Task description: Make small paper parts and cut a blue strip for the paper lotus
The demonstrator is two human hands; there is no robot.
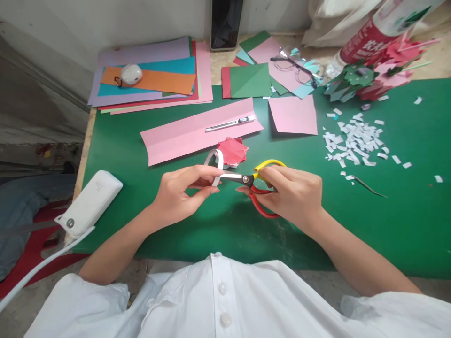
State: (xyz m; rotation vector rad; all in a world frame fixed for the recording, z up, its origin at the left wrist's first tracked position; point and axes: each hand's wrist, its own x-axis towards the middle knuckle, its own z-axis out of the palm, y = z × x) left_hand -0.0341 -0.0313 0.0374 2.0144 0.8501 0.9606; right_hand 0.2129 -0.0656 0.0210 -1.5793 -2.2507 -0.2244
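Observation:
My right hand [294, 195] grips scissors [246, 179] with one yellow and one red handle, blades pointing left. My left hand [183, 190] pinches a curled white strip [217, 162], likely tape, right at the blade tips. Just beyond the strip lies a folded red paper flower [232, 151] on the green mat [141, 220]. A long pink paper sheet [183, 136] lies behind it, with a slim knife or pen [230, 123] resting on top.
Stacked coloured paper [155, 77] with a white earbud case [131, 74] sits back left. A pink square [293, 115], glasses [299, 68], white paper scraps [355, 141], paper flowers [369, 77] and a bottle [373, 33] lie right. A white power bank [89, 202] rests at the left edge.

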